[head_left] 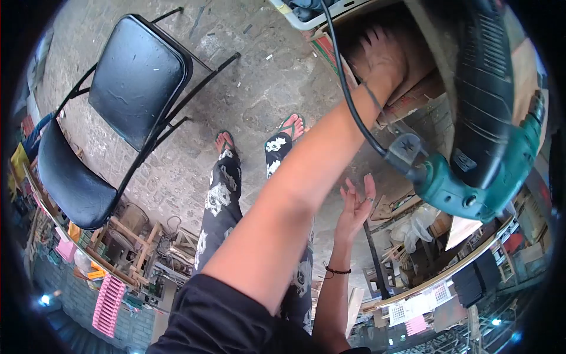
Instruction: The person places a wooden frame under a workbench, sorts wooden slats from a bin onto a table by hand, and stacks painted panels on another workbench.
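Note:
My left arm stretches up and to the right, and my left hand is inside an open cardboard box. Its fingers look spread, with nothing visible in them; the box's dark inside hides what lies under them. Lower down, my right hand hangs in the air, palm turned up and fingers apart, holding nothing. A dark bracelet is on that wrist. Close to the camera on the right is a green and black corded power drill, apart from both hands. Its black cable runs up past the box and my left wrist.
A black padded folding chair stands on the stone floor at left. My feet in flip-flops are on the floor near the middle. A white-rimmed container sits beside the box. Wood pieces and a clear plastic bag lie at lower right.

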Demonstrator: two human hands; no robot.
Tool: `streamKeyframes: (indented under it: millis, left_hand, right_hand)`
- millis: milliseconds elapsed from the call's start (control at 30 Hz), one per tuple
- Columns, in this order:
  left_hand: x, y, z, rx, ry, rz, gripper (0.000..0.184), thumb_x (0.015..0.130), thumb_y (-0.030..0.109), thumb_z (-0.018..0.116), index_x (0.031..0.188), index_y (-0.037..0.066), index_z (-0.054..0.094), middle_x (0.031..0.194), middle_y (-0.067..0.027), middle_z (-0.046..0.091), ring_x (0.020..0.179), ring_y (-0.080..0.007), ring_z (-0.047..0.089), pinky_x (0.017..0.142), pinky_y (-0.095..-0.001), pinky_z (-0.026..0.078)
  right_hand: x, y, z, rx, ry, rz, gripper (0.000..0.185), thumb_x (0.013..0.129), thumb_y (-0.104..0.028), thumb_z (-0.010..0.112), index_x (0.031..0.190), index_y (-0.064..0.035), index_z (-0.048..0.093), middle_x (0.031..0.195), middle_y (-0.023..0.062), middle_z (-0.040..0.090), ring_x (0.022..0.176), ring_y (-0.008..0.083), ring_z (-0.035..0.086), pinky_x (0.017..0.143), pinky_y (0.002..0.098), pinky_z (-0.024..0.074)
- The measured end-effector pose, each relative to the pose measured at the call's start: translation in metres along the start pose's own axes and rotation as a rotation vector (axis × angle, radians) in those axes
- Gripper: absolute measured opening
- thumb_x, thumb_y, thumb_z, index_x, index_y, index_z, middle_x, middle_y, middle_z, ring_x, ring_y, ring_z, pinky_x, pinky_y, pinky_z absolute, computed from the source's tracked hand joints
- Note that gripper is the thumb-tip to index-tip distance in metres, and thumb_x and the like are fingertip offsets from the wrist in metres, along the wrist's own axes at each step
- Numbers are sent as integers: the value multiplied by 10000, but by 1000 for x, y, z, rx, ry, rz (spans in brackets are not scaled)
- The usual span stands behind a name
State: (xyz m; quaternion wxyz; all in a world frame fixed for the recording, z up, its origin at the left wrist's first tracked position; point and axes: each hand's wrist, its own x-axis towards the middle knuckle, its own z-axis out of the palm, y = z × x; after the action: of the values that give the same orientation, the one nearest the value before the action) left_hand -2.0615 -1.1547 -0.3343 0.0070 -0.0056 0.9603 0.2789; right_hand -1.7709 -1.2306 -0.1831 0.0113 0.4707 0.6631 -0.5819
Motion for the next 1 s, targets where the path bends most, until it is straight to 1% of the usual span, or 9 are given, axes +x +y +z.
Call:
streamKeyframes:
  millis: [33, 133, 167, 267, 533, 600, 733, 800, 1000]
  left_hand:
    - [-11, 6, -16, 5, 68, 93, 360, 784, 189, 611, 1093, 15, 675, 1152, -220, 616, 1163, -359, 526, 1031, -447, 379]
    - [-49, 1, -129, -345, -431, 317, 387, 873, 187, 562, 1198, -21, 576, 1252, -196, 553, 1211, -360, 489, 991, -479, 393]
    - [-71, -10, -149, -519, -325, 380, 359, 872, 155, 562, 1174, -39, 574, 1242, -210, 552, 1198, -362, 495, 985, -474, 398]
    - [-140, -26, -227, -623, -480, 384, 625, 859, 72, 596, 1418, -37, 338, 1399, -261, 425, 1305, -436, 397, 1086, -483, 329]
    - [-350, -155, -363, -554, -1117, 270, 457, 966, 97, 490, 1384, -56, 384, 1318, -290, 520, 1239, -408, 511, 1021, -422, 415]
    - [-381, -206, -400, -433, -1134, 257, 458, 961, 101, 492, 1382, -49, 393, 1228, -252, 590, 1130, -349, 594, 951, -398, 465]
    - [-345, -290, -428, -364, -972, 170, 420, 900, 37, 481, 1314, -35, 472, 1022, -153, 635, 877, -186, 599, 809, -339, 489]
    - [-292, -365, -384, -471, -947, 245, 341, 866, 53, 506, 1191, -48, 533, 993, -161, 636, 877, -220, 617, 803, -358, 485]
    - [-288, -273, -399, 223, -921, 423, 186, 839, 145, 591, 966, 9, 590, 927, -179, 651, 902, -283, 638, 803, -392, 489]
  right_hand:
    - [-7, 1, -3, -2, -5, 16, 485, 988, -76, 501, 1427, -2, 309, 1418, 137, 405, 1150, 258, 576, 936, 376, 501]
    - [-30, 12, -10, 13, -24, 30, 484, 987, -100, 520, 1427, -22, 334, 1418, 125, 419, 1119, 241, 592, 919, 365, 505]
    - [-42, 20, -14, 21, -22, 28, 479, 986, -97, 522, 1423, -24, 340, 1413, 120, 426, 1112, 240, 597, 915, 362, 506]
    - [-81, 68, -35, 73, -53, 95, 397, 981, -89, 528, 1364, -34, 437, 1363, 110, 485, 1098, 229, 604, 913, 345, 508]
    - [-262, 247, -109, -267, 48, 278, 269, 964, -199, 536, 1137, -5, 605, 923, 137, 684, 860, 197, 682, 811, 326, 534]
    - [-328, 269, -104, -320, 143, 290, 309, 897, -217, 544, 1144, -62, 646, 976, 204, 686, 942, 387, 652, 820, 403, 519]
    - [-457, 311, -67, -177, 96, 368, 320, 853, -205, 540, 1093, -36, 667, 1028, 246, 669, 981, 378, 650, 828, 427, 506]
    - [-494, 329, -41, -127, 142, 332, 382, 861, -282, 524, 1075, 4, 657, 1042, 270, 660, 1000, 372, 651, 821, 452, 493]
    - [-567, 373, -16, 214, 460, 541, 403, 867, -305, 513, 1073, 12, 653, 1036, 269, 662, 1003, 373, 650, 822, 457, 489]
